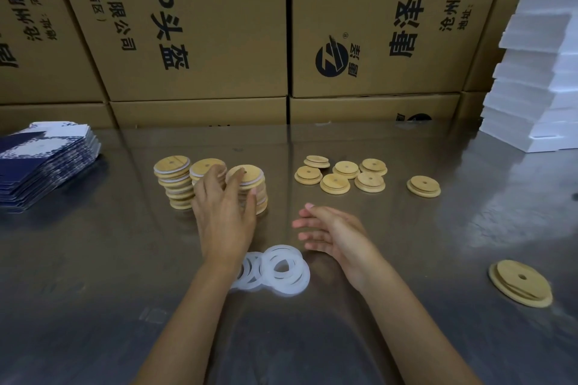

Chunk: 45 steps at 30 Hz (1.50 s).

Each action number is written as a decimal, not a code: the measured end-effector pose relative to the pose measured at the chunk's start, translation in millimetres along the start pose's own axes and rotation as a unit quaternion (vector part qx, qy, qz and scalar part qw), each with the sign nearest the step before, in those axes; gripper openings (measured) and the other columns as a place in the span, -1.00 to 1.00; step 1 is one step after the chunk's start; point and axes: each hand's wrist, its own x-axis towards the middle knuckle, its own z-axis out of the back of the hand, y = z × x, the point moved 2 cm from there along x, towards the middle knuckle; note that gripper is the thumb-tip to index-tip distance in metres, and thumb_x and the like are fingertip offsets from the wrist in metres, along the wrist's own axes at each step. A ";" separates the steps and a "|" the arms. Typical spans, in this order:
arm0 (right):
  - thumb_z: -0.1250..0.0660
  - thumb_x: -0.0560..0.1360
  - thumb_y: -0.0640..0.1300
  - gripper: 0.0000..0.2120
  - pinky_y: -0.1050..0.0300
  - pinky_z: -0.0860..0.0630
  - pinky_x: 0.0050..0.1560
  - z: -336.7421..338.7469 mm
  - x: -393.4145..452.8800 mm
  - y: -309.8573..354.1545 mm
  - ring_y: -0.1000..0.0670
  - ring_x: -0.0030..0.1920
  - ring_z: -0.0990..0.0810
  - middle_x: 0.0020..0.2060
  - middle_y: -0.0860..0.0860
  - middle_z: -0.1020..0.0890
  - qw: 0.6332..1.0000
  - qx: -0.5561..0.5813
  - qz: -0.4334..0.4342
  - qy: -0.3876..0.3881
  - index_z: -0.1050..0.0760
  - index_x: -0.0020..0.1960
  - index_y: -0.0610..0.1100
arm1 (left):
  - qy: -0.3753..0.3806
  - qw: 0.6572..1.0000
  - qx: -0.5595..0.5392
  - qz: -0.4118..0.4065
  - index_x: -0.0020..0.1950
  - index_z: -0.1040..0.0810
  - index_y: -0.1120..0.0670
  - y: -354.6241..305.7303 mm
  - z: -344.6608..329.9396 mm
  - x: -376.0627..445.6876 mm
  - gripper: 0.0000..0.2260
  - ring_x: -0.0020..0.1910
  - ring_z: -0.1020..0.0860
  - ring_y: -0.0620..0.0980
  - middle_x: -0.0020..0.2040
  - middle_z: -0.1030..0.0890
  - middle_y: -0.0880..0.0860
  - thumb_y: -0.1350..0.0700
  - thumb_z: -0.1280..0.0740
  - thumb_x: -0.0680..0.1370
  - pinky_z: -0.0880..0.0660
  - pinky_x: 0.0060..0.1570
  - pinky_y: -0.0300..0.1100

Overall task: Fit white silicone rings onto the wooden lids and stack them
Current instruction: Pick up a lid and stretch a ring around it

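Three stacks of ringed lids (175, 180) standing toward back left of bench (93, 275). Left hand (223, 212) resting, fingers spread, on right-hand stack (250, 187); nothing pinched. Right hand (331, 233) open, empty, above bench. Loose rings (281, 270) near front centre. Nine bare lids (336, 175) unfitted, one (520, 283) by right edge. Roughly two-thirds done, judging by counts.

Left hand (223, 212) touches stacked wooden lids (247, 187); right hand (331, 233) hovers open above silicone rings (281, 269).

Stacks (209, 181) left of loose lids (341, 174)
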 end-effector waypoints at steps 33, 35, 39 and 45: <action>-0.34 0.56 -0.13 -0.91 0.08 -0.48 0.07 50.1 20.1 8.1 -0.05 0.05 -0.59 -0.12 0.01 -0.66 0.932 -0.220 0.075 -0.278 -0.62 -0.05 -0.04 | 0.243 0.947 -0.062 -0.199 0.19 -0.53 0.03 -55.4 -25.4 -40.7 -0.79 0.16 -0.42 -0.01 0.18 -0.45 -0.04 0.08 -0.22 0.59 -0.33 0.14 -0.10; -0.32 0.56 -0.10 -0.80 0.06 -0.39 0.25 66.2 18.4 9.6 -0.08 0.32 -0.44 0.12 -0.02 -0.63 0.883 -0.337 0.087 -0.315 -0.60 0.16 -0.05 | 0.291 0.933 -0.064 -0.202 0.24 -0.50 -0.02 -55.5 -33.6 -48.1 -0.76 0.23 -0.38 -0.06 0.25 -0.43 -0.09 0.00 -0.18 0.62 -0.23 0.11 -0.18; -0.27 0.59 -0.02 -0.59 -0.07 -0.21 0.44 83.6 15.9 6.3 -0.14 0.50 -0.22 0.40 -0.10 -0.45 0.811 -0.487 0.053 -0.319 -0.45 0.39 -0.16 | 0.314 0.925 -0.063 -0.203 0.31 -0.46 -0.07 -53.0 -38.8 -51.2 -0.73 0.26 -0.36 -0.11 0.29 -0.43 -0.12 -0.03 -0.14 0.64 -0.12 0.00 -0.22; -0.14 0.62 0.12 -0.57 -0.05 -0.24 0.37 82.8 18.3 3.8 -0.15 0.43 -0.30 0.41 -0.06 -0.42 0.738 -0.605 0.021 -0.300 -0.41 0.41 -0.03 | 0.320 0.924 -0.063 -0.198 0.31 -0.45 -0.08 -54.1 -39.4 -51.5 -0.73 0.28 -0.36 -0.11 0.30 -0.43 -0.13 -0.02 -0.14 0.64 -0.10 0.00 -0.21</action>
